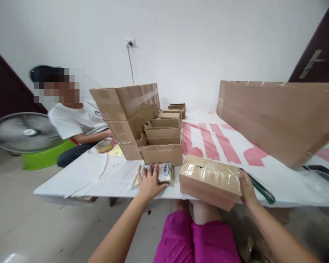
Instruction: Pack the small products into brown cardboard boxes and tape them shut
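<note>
My left hand (150,182) lies with fingers spread on a flat printed packet (166,172) near the front edge of the table. Clear tape covers the top of a closed cardboard box (208,180), whose front overhangs the table edge. Against the right end of that box rests my right hand (247,188); its fingers are partly hidden behind the box, so I cannot tell whether it grips. Just right of that hand lies a green-handled tool (264,191), perhaps a cutter. Behind the packet, a row of open cardboard boxes (161,153) runs back toward the wall.
A stacked cardboard partition (137,106) stands left of the row, and a large cardboard panel (274,113) stands at right. A roll of tape (104,146) sits at left near a seated person (74,120). A fan (29,132) is beyond. White cloth (79,182) covers the table.
</note>
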`<state>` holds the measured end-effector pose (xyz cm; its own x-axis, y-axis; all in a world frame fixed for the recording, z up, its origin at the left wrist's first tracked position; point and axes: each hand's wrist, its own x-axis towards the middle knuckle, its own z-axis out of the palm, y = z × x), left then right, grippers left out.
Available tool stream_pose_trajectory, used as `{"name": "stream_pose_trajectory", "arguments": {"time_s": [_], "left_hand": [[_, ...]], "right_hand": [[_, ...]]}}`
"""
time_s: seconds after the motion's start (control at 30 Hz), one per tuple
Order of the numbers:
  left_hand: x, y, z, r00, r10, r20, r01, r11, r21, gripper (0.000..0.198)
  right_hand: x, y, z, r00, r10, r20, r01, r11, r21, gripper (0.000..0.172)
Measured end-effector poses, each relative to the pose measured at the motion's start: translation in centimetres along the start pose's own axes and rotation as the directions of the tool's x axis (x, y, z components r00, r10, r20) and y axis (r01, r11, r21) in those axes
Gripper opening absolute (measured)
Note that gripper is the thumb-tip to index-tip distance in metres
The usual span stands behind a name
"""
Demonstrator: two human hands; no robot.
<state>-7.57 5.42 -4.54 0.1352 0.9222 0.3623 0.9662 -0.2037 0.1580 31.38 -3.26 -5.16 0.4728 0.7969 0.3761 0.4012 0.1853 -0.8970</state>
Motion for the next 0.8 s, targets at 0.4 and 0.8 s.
{"name": "stream_pose_trajectory", "arguments": {"time_s": [0.4,0.8], "left_hand": [[-0.9,9.1,-3.7,0.944,0.279,-0.176,-0.306,0.543,-0.782,0.051],[-0.7,9.5,-2.0,0.974,0.086,-0.210,-0.227,0.353,-0.908,0.034]], "right_hand": [[-4.5,-5.5,-1.8,0.945,-0.077,0.319,0.062,0.996,0.057,0.075],[3.2,-2.8,-4.5,0.958,0.027,0.285,0.085,0.924,-0.372,0.050]]}}
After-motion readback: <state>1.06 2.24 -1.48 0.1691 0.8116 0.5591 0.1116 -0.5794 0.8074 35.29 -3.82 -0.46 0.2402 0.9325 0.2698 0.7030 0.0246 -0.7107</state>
